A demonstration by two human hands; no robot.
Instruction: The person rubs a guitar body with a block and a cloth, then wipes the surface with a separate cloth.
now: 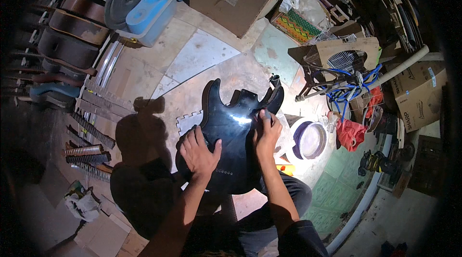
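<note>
A glossy black electric guitar body (233, 141) rests across my lap, its two horns pointing away from me. Light glares off its upper middle, and a row of small holes runs across its lower part. My left hand (199, 153) lies flat on the left side of the body, thumb and fingers spread. On the right side, my right hand (267, 134) has its fingers bent and pressed together against the surface near the waist. Whatever those fingertips hold, if anything, is hidden.
A white tape-like roll (309, 140) stands right of the body. Blue cable (349, 94) and a red bag (350, 134) lie farther right, near a cardboard box (421, 96). At far left stand several guitar bodies (67, 47), beside a clear tub (161, 28).
</note>
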